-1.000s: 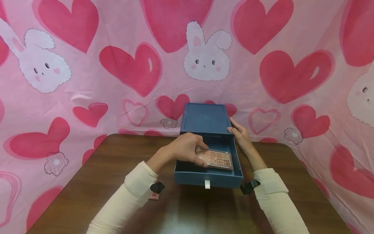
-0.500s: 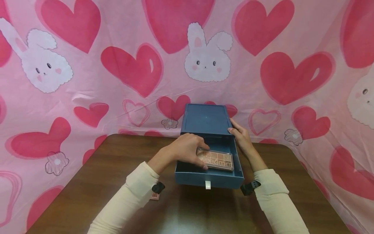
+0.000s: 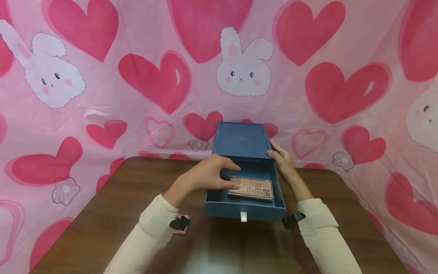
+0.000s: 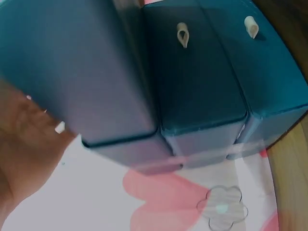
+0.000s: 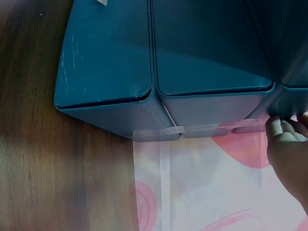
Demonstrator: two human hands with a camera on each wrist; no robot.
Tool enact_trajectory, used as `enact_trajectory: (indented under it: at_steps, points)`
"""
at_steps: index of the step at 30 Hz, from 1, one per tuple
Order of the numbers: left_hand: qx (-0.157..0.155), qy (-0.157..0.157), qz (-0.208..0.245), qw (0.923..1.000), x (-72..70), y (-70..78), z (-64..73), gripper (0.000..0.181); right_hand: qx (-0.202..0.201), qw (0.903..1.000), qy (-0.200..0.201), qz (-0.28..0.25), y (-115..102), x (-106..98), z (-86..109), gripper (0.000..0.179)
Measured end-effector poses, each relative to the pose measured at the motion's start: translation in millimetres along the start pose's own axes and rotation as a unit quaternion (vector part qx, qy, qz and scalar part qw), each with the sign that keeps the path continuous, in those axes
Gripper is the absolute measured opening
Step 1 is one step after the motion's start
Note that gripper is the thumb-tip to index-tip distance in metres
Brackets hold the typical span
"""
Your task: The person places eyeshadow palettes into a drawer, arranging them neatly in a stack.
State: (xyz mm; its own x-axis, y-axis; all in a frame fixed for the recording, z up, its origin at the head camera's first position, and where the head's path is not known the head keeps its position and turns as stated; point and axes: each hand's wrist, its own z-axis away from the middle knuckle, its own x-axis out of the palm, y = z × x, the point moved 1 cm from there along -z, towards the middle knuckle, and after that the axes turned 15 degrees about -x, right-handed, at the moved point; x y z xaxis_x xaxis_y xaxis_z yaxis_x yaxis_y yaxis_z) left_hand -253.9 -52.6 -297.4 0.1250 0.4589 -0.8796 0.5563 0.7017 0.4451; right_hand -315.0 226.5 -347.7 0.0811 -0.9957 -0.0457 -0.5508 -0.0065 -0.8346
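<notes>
An eyeshadow palette (image 3: 253,187) with "sweet mint" lettering lies in the pulled-out top drawer (image 3: 244,211) of a blue drawer cabinet (image 3: 241,140). My left hand (image 3: 208,173) hovers over the drawer's left side, thumb and fingers spread apart. Its thumb overlaps the palette's left end in the head view, and nothing is held. With my right hand (image 3: 285,161) I grip the cabinet's right side near the front, thumb on the top corner. In the right wrist view that hand (image 5: 291,151) reaches the cabinet's edge, its fingertips partly hidden.
Below the pulled-out drawer, the left wrist view shows lower drawers (image 4: 197,72) with white pull tabs (image 4: 183,34), closed. A small pinkish flat case (image 3: 181,230) lies on the wooden table (image 3: 113,213), partly behind the left wrist. A heart-and-bunny cloth (image 3: 150,80) hangs behind.
My left hand has let go of the palette and drawn slightly left, its fingers spreading. The palette now rests in the drawer, more of its left end showing. My right hand stays put.
</notes>
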Motion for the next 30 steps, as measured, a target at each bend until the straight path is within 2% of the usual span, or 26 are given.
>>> enact_trajectory:
  at_steps: [3, 7, 13, 16, 18, 21, 27, 30]
  points:
    - [0.01, 0.054, 0.04, 0.9977, -7.5, -5.3, 11.5, 0.044, -0.001, 1.0, 0.002, -0.001, 0, -1, -0.2, 0.059]
    - [0.009, 0.125, 0.056, 0.9906, -17.3, -13.0, 23.6, 0.033, -0.007, 1.0, 0.002, -0.005, 0, -2, -0.4, 0.059]
    - [0.038, 0.221, 0.043, 0.9737, -26.1, -34.7, 33.6, 0.018, -0.007, 0.9999, 0.004, -0.014, 0, -2, 0.4, 0.059]
    - [0.04, 0.253, 0.039, 0.9659, -28.2, -51.5, 39.3, 0.011, -0.007, 0.9999, 0.004, -0.013, 0, -1, 0.4, 0.059]
    - [0.031, 0.26, 0.036, 0.9644, -28.4, -63.2, 43.8, 0.007, -0.006, 0.9999, 0.004, -0.008, 1, 0, 0.4, 0.059]
    - [0.0, 0.254, 0.022, 0.9668, -27.0, -78.6, 50.9, 0.004, -0.004, 1.0, 0.003, 0.0, 1, 0, 0.5, 0.059]
    - [-0.092, 0.207, -0.031, 0.9736, -21.6, -109.7, 62.6, 0.007, -0.007, 1.0, -0.002, -0.004, 2, 0, 0.0, 0.059]
    - [-0.123, 0.182, -0.042, 0.9746, -17.3, -126.3, 68.2, 0.007, -0.007, 0.9999, -0.003, -0.008, 2, 0, -0.1, 0.059]
